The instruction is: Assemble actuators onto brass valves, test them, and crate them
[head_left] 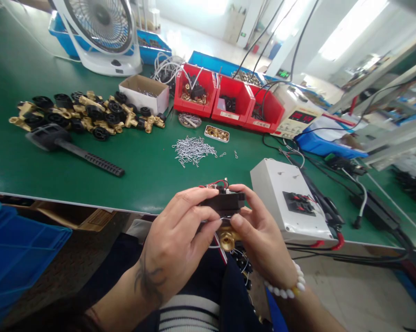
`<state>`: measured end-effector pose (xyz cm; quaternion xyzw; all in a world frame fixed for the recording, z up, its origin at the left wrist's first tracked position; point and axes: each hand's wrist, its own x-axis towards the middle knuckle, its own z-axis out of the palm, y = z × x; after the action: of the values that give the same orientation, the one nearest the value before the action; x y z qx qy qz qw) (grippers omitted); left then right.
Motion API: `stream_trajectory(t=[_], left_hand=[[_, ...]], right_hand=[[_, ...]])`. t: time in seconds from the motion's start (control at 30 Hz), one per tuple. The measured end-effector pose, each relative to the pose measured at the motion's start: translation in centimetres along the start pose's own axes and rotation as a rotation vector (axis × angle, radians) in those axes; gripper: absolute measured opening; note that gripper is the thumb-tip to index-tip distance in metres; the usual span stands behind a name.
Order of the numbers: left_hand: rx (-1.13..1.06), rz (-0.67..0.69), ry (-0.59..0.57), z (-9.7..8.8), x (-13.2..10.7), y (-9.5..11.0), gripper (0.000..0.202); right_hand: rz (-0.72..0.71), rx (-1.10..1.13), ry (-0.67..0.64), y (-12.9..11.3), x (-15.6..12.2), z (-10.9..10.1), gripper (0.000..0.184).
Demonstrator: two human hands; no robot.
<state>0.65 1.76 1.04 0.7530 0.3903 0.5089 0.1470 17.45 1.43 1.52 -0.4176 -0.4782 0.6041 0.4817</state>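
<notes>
In front of my body, just off the table's near edge, both hands hold a brass valve [228, 240] with a black housing [225, 203] on top. Thin red and black wires [223, 182] stick up from the housing. My left hand [185, 226] is closed on its left side, the index finger along the top and the thumb low by the joint. A small silvery sliver of metal [226, 217] shows by the left fingertips, perhaps a clip pin; most of it is hidden. My right hand [259, 230] grips the right side, thumb pressed near the brass body.
Spring clip pins [194, 151] lie piled on the green table [142, 168]. Brass valves with black caps [93, 112] and a black mallet [73, 145] are left. Behind stand red bins [228, 103], a small brass-parts tray [216, 133] and a fan [104, 37]. Right is a grey box [280, 193] with cables.
</notes>
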Motion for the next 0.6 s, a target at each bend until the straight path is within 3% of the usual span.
stream_trajectory(t=[0.27,0.33,0.4,0.53,0.6], left_hand=[[-0.077,-0.08,-0.002,0.0,-0.6,0.0,0.013],[-0.255,-0.173,0.07,0.2,-1.0,-0.4,0.02],[-0.56,-0.347,0.116,0.5,-1.2,-1.0,0.041],[-1.141,-0.769,-0.144,1.1,-1.2,-1.9,0.052],[-1.187,-0.897,-0.131,1.4,-1.1,-2.0,0.052]], right_hand=[[-0.02,0.06,0.019,0.6,0.5,0.3,0.044],[-0.034,0.066,0.012,0.7,0.2,0.6,0.046],[-0.067,0.015,0.007,0.5,-0.1,1.0,0.048],[-0.219,-0.523,-0.046,-1.6,0.6,-0.3,0.051],[-0.35,-0.86,0.038,-3.5,2.1,-3.3,0.051]])
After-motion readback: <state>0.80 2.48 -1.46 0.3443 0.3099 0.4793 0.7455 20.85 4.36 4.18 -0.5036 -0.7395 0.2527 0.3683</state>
